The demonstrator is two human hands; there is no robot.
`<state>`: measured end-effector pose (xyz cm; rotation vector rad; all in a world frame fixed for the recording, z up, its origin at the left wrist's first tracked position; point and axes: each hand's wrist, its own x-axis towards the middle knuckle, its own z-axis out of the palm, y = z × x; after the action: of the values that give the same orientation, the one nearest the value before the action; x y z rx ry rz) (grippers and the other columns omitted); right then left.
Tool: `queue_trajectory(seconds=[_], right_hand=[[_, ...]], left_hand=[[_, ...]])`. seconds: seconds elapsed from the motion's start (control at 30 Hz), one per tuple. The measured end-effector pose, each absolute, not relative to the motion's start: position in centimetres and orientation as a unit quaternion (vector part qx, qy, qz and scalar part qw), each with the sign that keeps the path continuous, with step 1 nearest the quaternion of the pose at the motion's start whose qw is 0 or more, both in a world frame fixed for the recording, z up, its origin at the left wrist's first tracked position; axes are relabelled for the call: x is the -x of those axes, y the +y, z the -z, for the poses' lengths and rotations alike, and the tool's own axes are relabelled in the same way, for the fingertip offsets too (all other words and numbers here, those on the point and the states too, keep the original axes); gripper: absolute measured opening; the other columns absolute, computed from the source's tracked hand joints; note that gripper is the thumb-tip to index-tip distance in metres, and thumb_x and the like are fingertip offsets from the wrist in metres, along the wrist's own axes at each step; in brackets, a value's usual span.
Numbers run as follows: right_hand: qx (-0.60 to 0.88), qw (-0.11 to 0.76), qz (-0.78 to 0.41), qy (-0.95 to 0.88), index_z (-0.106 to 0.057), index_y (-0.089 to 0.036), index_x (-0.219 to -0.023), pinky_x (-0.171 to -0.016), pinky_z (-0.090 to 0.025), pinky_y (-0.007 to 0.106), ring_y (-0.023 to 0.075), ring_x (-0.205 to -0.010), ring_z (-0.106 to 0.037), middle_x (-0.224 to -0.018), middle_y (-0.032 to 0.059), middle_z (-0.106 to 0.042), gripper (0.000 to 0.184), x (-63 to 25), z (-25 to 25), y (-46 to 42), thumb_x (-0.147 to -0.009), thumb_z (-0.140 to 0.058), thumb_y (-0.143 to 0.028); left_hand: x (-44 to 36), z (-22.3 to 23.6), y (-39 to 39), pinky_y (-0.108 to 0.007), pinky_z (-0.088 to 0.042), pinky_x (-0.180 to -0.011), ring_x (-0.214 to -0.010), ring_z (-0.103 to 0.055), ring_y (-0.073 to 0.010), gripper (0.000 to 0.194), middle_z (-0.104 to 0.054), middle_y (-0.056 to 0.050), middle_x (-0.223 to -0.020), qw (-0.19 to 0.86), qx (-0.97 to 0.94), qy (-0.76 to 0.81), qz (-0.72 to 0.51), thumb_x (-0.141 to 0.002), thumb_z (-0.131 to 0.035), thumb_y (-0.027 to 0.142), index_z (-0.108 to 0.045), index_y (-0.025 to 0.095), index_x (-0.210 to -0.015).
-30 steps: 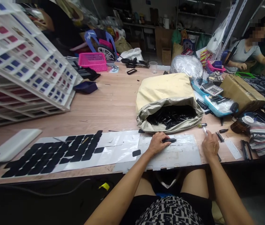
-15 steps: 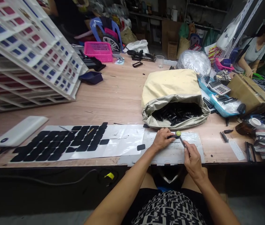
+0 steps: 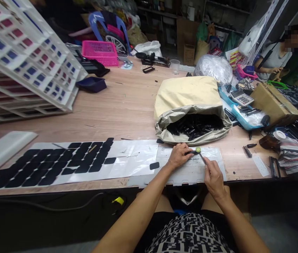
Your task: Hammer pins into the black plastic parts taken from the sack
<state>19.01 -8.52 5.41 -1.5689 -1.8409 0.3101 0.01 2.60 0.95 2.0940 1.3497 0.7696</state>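
Over a translucent mat (image 3: 183, 171) at the table's front, my left hand (image 3: 178, 155) is closed on a small black piece (image 3: 190, 152), its fingertips pinching one end. A round yellow-green disc (image 3: 198, 149) shows at the piece's other end. My right hand (image 3: 214, 175) grips a thin metal tool (image 3: 203, 157), whose tip meets the disc or lies right beside it; I cannot tell which. The tool's kind is not clear. Just beyond both hands, a cream sack (image 3: 187, 93) lies with its mouth facing me, full of glossy black pieces (image 3: 195, 125).
Left of the mat lies a white sheet (image 3: 130, 160) with rows of black rounded patches (image 3: 30, 163). A white plastic crate (image 3: 30, 66) leans at far left. On the right are a calculator (image 3: 241, 97), a cardboard box (image 3: 272, 102) and a brown jar (image 3: 268, 141). Another person sits beyond.
The view has turned slightly, so the table's things appear shifted left. Both hands keep their grips, and the tool stays at the disc. The other person's hands have risen a little.
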Motion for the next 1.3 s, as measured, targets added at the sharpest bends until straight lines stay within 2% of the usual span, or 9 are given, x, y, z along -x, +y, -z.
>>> queue_trajectory(seconds=[0.23, 0.4, 0.6, 0.77, 0.9, 1.0, 1.17, 1.23, 1.3], right_hand=[[0.663, 0.361, -0.054, -0.654, -0.061, -0.022, -0.132, -0.086, -0.051, 0.031, 0.0189, -0.096, -0.061, -0.104, 0.0089, -0.064, 0.041, -21.9, -5.7, -7.2, -0.098, -0.038, -0.023], [0.781, 0.243, 0.078, -0.570, -0.065, -0.021, -0.128, -0.074, -0.042, 0.030, 0.0201, -0.090, -0.054, -0.095, 0.0080, -0.059, 0.042, -27.4, -5.6, -3.1, -0.094, -0.041, -0.020], [0.790, 0.129, 0.177, -0.573, -0.065, -0.019, -0.123, -0.070, -0.034, 0.031, 0.0218, -0.088, -0.047, -0.094, 0.0104, -0.055, 0.038, -29.7, -3.7, -0.1, -0.093, -0.042, -0.017], [0.784, 0.102, 0.188, -0.583, -0.060, -0.018, -0.128, -0.069, -0.035, 0.032, 0.0230, -0.088, -0.046, -0.097, 0.0113, -0.052, 0.040, -29.4, -3.1, -0.2, -0.092, -0.043, -0.018], [0.785, 0.098, 0.188, -0.582, -0.058, -0.018, -0.128, -0.070, -0.034, 0.033, 0.0238, -0.090, -0.046, -0.098, 0.0114, -0.052, 0.039, -29.5, -2.9, -0.2, -0.092, -0.043, -0.019], [0.787, 0.095, 0.187, -0.580, -0.057, -0.018, -0.128, -0.070, -0.034, 0.033, 0.0242, -0.092, -0.045, -0.099, 0.0117, -0.052, 0.039, -29.5, -2.7, -0.1, -0.093, -0.042, -0.020], [0.788, 0.091, 0.185, -0.580, -0.057, -0.019, -0.128, -0.070, -0.033, 0.033, 0.0242, -0.092, -0.045, -0.099, 0.0116, -0.052, 0.037, -29.3, -2.8, -0.2, -0.094, -0.042, -0.021], [0.787, 0.090, 0.187, -0.581, -0.057, -0.019, -0.128, -0.069, -0.032, 0.033, 0.0244, -0.092, -0.046, -0.099, 0.0115, -0.052, 0.037, -29.3, -2.9, -0.2, -0.094, -0.041, -0.021], [0.786, 0.089, 0.188, -0.582, -0.057, -0.019, -0.129, -0.068, -0.032, 0.033, 0.0245, -0.092, -0.046, -0.098, 0.0115, -0.052, 0.038, -29.3, -2.9, -0.2, -0.094, -0.041, -0.020]], left_hand=[[0.0, -0.9, 2.6, -0.037, -0.040, -0.088, -0.094, -0.056, -0.0205, 0.020, -0.066, -0.002, -0.093, 0.275, -0.771, 0.501, -0.281, -0.084, -0.071, 0.034, -0.078, 0.028, -0.102], [0.0, -0.7, 2.5, -0.038, -0.041, -0.087, -0.096, -0.056, -0.0218, 0.021, -0.066, -0.003, -0.094, 0.274, -0.771, 0.502, -0.280, -0.084, -0.070, 0.034, -0.077, 0.028, -0.103], [0.0, -1.4, 2.8, -0.037, -0.041, -0.088, -0.095, -0.056, -0.0224, 0.019, -0.066, -0.004, -0.094, 0.267, -0.773, 0.500, -0.286, -0.085, -0.068, 0.034, -0.075, 0.024, -0.100], [0.5, -3.6, -1.7, -0.033, -0.048, -0.081, -0.088, -0.061, -0.0199, 0.029, -0.068, -0.005, -0.096, 0.370, -0.739, 0.454, -0.334, -0.094, -0.052, 0.041, -0.068, 0.022, -0.107], [0.9, -3.5, -10.0, -0.035, -0.051, -0.083, -0.085, -0.066, -0.0222, 0.032, -0.073, -0.006, -0.096, 0.476, -0.753, 0.391, -0.231, -0.091, -0.053, 0.048, -0.071, 0.027, -0.108], [0.6, -0.8, -14.2, -0.033, -0.051, -0.079, -0.081, -0.067, -0.0223, 0.033, -0.075, -0.006, -0.093, 0.505, -0.734, 0.430, -0.149, -0.090, -0.052, 0.049, -0.072, 0.028, -0.106], [-1.0, 4.0, -14.1, -0.034, -0.049, -0.072, -0.079, -0.069, -0.0261, 0.040, -0.072, -0.007, -0.076, 0.447, -0.636, 0.629, -0.021, -0.093, -0.045, 0.049, -0.074, 0.022, -0.088], [-1.3, 3.7, -13.3, -0.035, -0.048, -0.071, -0.082, -0.070, -0.0286, 0.039, -0.072, -0.009, -0.078, 0.433, -0.636, 0.638, 0.031, -0.091, -0.048, 0.049, -0.075, 0.020, -0.086], [-1.2, 1.6, -12.6, -0.034, -0.047, -0.069, -0.084, -0.070, -0.0284, 0.034, -0.073, -0.009, -0.083, 0.454, -0.671, 0.585, 0.037, -0.084, -0.059, 0.048, -0.076, 0.020, -0.094]])
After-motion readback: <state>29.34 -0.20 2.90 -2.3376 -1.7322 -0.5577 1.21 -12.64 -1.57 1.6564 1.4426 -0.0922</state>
